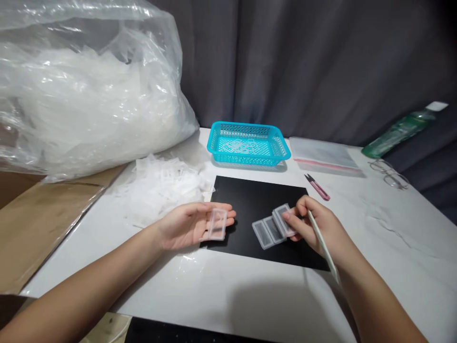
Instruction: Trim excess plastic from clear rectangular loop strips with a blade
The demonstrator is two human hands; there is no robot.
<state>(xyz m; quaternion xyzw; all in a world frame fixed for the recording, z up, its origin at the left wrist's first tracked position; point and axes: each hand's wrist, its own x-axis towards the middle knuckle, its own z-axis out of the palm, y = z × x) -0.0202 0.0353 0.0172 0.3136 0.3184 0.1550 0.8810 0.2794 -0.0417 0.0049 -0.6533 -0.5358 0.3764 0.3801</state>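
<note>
Clear plastic case [217,224] rests on our left hand [189,224], palm up, fingers loose. Our right hand [317,228] pinches a row of similar cases [273,228] on the black mat [257,200], white stick [323,247] tucked alongside.

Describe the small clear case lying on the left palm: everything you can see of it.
The clear case is a small, flat rectangle of see-through plastic with rounded corners and a frosted rim; a darker strip shows through its middle. It lies flat across the fingers of the open, upturned left hand, just over the left edge of the black mat. Nothing else touches it. Whether it is shut cannot be told.
</note>
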